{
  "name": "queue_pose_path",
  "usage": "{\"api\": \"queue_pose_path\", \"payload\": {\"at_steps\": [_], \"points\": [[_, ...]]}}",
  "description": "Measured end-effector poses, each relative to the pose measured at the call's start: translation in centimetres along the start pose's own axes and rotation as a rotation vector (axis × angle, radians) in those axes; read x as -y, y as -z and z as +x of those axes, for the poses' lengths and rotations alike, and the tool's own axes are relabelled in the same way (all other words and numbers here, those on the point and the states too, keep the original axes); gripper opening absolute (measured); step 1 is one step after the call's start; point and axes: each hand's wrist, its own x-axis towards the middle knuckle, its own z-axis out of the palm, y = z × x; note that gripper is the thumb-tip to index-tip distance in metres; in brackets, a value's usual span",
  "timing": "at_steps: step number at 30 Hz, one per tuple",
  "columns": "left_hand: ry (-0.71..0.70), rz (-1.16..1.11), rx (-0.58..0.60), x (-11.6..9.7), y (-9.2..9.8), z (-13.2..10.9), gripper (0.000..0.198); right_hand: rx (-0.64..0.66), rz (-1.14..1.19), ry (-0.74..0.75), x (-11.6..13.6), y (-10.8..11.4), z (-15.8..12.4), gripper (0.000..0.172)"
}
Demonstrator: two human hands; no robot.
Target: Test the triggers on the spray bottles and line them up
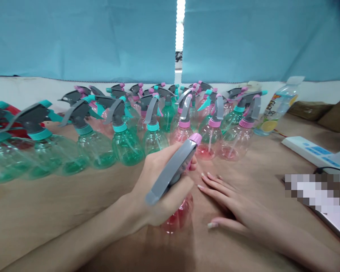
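My left hand (pixel 161 189) is wrapped round a pink spray bottle (pixel 178 215) with a grey trigger and pink nozzle, standing on the brown table (pixel 59 204) in front of me. My right hand (pixel 229 202) lies flat on the table just right of that bottle, fingers stretched out and holding nothing. Behind them stand several green spray bottles (pixel 126 145) and pink spray bottles (pixel 209 138) in rows, all with grey trigger heads.
A clear drinks bottle (pixel 277 109) with a lemon label stands at the right end of the rows. A white power strip (pixel 308 149) lies at the right edge, with a blurred-out flat object (pixel 320 196) nearer me. Blue curtains (pixel 82 37) hang behind.
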Motion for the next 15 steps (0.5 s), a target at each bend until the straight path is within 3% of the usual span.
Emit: {"api": "queue_pose_path", "payload": {"at_steps": [15], "points": [[-0.031, -0.038, -0.071, 0.85, -0.76, -0.33, 0.007, 0.038, -0.004, -0.01, 0.21, 0.35, 0.07, 0.075]]}}
